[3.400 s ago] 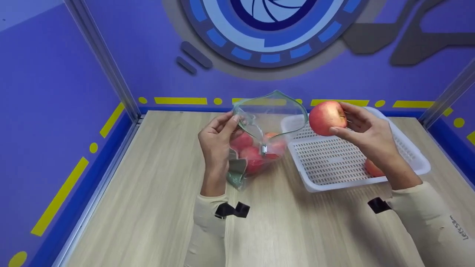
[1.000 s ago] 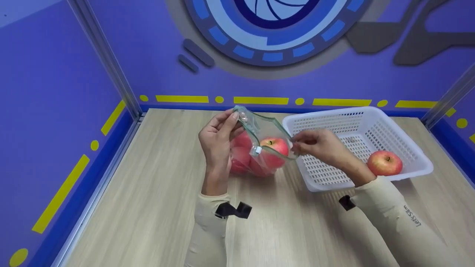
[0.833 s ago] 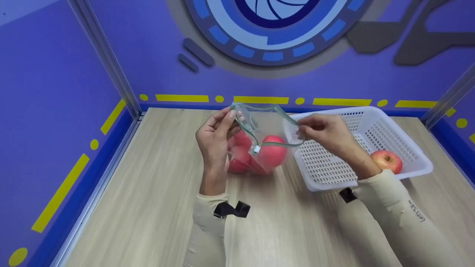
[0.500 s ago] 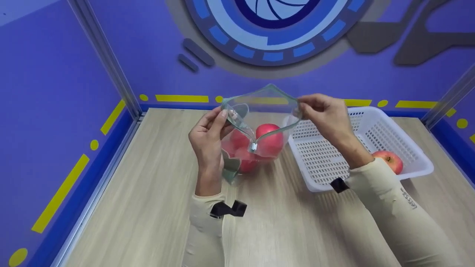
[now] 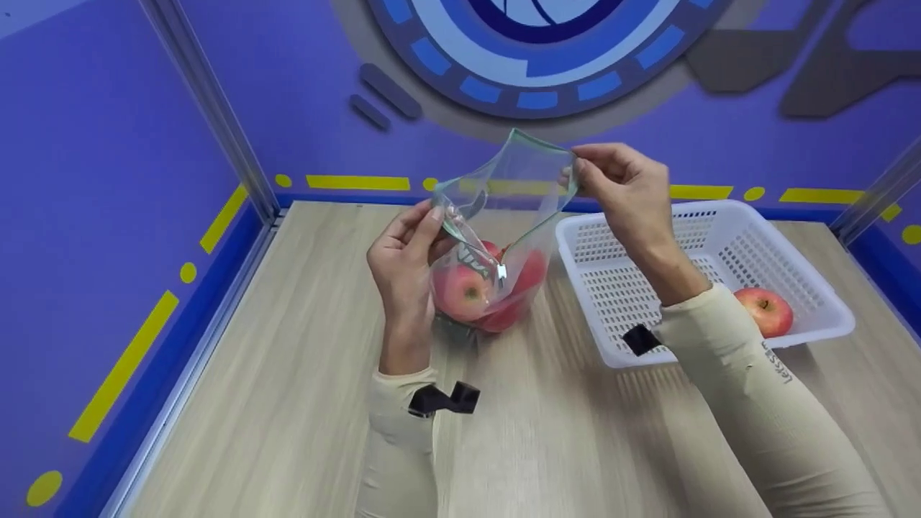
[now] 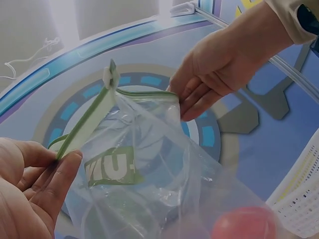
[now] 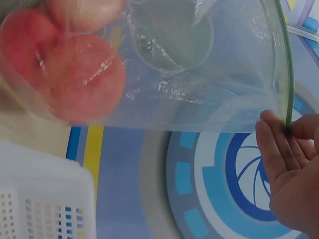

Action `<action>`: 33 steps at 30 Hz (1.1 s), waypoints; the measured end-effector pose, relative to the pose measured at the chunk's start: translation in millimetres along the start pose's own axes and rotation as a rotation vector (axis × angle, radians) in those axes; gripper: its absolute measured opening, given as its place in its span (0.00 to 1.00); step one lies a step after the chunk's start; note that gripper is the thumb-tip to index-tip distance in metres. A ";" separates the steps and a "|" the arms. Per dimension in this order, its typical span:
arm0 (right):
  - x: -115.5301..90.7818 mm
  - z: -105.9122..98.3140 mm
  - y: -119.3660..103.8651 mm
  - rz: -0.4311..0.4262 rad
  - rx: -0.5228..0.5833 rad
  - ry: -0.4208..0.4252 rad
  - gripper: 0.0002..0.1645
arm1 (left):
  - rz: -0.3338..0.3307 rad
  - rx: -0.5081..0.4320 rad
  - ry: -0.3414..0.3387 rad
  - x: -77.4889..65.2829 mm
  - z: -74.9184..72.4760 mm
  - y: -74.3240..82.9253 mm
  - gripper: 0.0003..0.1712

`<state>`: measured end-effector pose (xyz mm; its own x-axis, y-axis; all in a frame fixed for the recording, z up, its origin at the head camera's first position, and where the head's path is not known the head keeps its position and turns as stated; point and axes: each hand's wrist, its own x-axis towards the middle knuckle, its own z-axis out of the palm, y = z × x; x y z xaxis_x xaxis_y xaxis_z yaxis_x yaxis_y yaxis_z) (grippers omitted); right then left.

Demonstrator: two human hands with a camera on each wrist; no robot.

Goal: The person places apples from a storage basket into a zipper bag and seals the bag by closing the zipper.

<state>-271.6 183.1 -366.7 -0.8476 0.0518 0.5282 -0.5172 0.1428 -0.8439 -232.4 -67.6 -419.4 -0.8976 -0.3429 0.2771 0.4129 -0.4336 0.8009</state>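
Between both hands hangs a clear plastic zip bag [image 5: 504, 194] with a green-edged mouth spread wide and a white slider [image 5: 501, 273] at its near side. My left hand [image 5: 406, 270] pinches the left end of the rim between thumb and fingers. At the right end, my right hand [image 5: 633, 194] pinches the rim, held higher than the left. Several red apples [image 5: 464, 291] lie in the bottom of the bag, close to the table; the right wrist view shows apples [image 6: 244, 224] through the film in the left wrist view too.
A white perforated plastic basket [image 5: 611, 352] stands on the wooden table [image 5: 302, 374] to the right of the bag. One apple [image 5: 766, 311] sits at the basket's right end, partly behind the right sleeve. A blue panel wall [image 5: 302, 115] rises behind the table.
The right hand earlier held an apple over the basket; that hand now pinches the bag's rim and has risen, pulling the mouth up and wide. The apples in the bag have shifted.
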 end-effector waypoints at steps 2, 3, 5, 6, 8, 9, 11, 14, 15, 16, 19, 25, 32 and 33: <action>-0.9 -4.4 2.5 0.012 -0.012 -0.010 0.14 | -0.007 0.009 -0.001 -0.3 0.3 0.0 0.11; -1.8 -6.7 4.1 0.021 -0.020 -0.016 0.14 | -0.011 0.012 -0.001 -0.5 0.4 -0.1 0.11; -4.4 -11.3 8.1 0.040 -0.032 -0.021 0.15 | -0.015 0.021 -0.005 -0.7 1.0 -0.6 0.11; -6.0 -13.5 10.1 0.048 -0.036 -0.025 0.15 | -0.016 0.022 -0.007 -0.7 1.1 -1.1 0.11; -9.3 -17.5 14.2 0.062 -0.049 -0.031 0.15 | -0.017 0.017 -0.010 -0.8 1.6 -1.8 0.11; -10.9 -19.0 16.0 0.069 -0.049 -0.033 0.15 | -0.017 0.012 -0.011 -0.7 1.9 -2.0 0.10; -13.5 -21.9 19.1 0.073 -0.054 -0.039 0.14 | -0.019 0.005 -0.011 -0.6 2.4 -2.6 0.10; -16.4 -25.9 21.8 0.069 -0.054 -0.052 0.15 | -0.020 -0.003 -0.017 -0.4 3.2 -2.8 0.10; -17.2 -27.4 22.6 0.064 -0.054 -0.054 0.15 | -0.021 -0.005 -0.019 -0.4 3.4 -2.7 0.10; -18.2 -29.1 23.2 0.057 -0.060 -0.055 0.15 | -0.020 -0.007 -0.021 -0.4 3.8 -2.6 0.10; -22.2 -35.9 25.3 0.032 -0.077 -0.063 0.15 | -0.020 -0.016 -0.029 -0.3 5.1 -2.1 0.10; -38.3 -57.7 36.0 0.024 -0.144 -0.080 0.16 | -0.025 -0.017 -0.039 -0.1 7.0 -1.7 0.10; -52.9 -84.7 53.0 0.068 -0.277 -0.063 0.19 | -0.010 -0.012 -0.050 -1.6 5.9 -3.6 0.09; -54.4 -88.3 54.9 0.075 -0.295 -0.062 0.19 | -0.009 -0.015 -0.048 -1.7 5.8 -3.9 0.09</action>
<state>-243.4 275.5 -433.4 -0.8922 0.0140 0.4514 -0.4039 0.4224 -0.8115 -233.4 -60.5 -419.9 -0.9076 -0.2986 0.2950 0.4064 -0.4491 0.7957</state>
